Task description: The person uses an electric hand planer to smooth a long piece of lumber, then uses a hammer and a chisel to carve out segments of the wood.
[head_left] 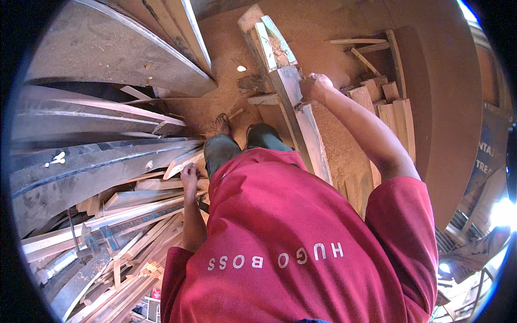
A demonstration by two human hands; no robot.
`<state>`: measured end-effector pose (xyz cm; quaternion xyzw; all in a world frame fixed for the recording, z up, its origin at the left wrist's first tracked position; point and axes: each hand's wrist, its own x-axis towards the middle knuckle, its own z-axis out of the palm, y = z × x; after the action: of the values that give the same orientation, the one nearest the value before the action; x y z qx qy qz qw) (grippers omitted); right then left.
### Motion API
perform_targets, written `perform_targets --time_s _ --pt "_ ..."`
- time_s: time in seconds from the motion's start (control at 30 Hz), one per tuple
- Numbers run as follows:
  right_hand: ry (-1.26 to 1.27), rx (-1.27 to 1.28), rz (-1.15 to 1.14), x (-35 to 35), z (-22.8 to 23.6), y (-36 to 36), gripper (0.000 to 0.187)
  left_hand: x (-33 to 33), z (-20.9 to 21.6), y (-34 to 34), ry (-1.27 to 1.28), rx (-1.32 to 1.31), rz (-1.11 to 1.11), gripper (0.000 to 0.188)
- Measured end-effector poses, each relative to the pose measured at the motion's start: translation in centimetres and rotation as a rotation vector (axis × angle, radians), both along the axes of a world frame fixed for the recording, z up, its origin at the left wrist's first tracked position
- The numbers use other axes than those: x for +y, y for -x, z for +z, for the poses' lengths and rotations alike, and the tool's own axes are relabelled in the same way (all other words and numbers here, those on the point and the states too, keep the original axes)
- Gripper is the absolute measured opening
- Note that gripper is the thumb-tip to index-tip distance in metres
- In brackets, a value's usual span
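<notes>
Beside the narrow wooden bench, my right hand is closed at the end of an outstretched arm. Its fingers are wrapped round a dark brown object against the bench's right side, too small and shaded to name. Lower down on the left, my left hand hangs near my thigh, its fingers loosely bent and apart, with nothing seen in them. A pale piece of wood lies close to it. Wood shavings are heaped on the bench's far end.
Large dark boards lean at the left, above a pile of loose timber strips. Wood offcuts stand at the right, near a big curved brown panel. Sawdust covers the floor round the bench.
</notes>
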<state>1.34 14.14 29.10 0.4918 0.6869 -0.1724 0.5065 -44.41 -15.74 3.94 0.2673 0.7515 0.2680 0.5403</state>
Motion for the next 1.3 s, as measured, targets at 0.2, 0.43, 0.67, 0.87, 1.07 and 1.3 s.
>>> perform_targets --time_s 0.2,0.43,0.67,0.87,1.07,1.3 --pt "0.026 -0.027 -0.121 -1.6 0.3 -0.8 0.036 -0.4 -0.9 -0.2 0.036 0.056 0.012 0.027" --pt "-0.086 0.104 -0.125 -3.0 1.7 -1.8 0.051 -2.0 -3.4 1.0 -0.253 0.300 -0.163 0.027" --pt "-0.223 0.169 -0.146 -9.0 1.9 -4.4 0.056 -1.1 -1.5 -0.7 -0.030 0.086 -0.143 0.027" --pt "-0.436 0.228 -0.458 -16.6 -0.2 -5.4 0.053 1.3 -1.2 -0.8 0.133 0.010 -0.165 0.028" --pt "-0.670 0.276 -0.597 -25.1 -4.2 -6.7 0.035 3.2 -0.5 -1.1 0.215 -0.103 -0.122 0.033" --pt "-1.068 0.531 -0.761 -33.1 -5.8 -9.3 0.025 3.9 2.6 -3.3 0.201 0.051 -0.334 0.038"
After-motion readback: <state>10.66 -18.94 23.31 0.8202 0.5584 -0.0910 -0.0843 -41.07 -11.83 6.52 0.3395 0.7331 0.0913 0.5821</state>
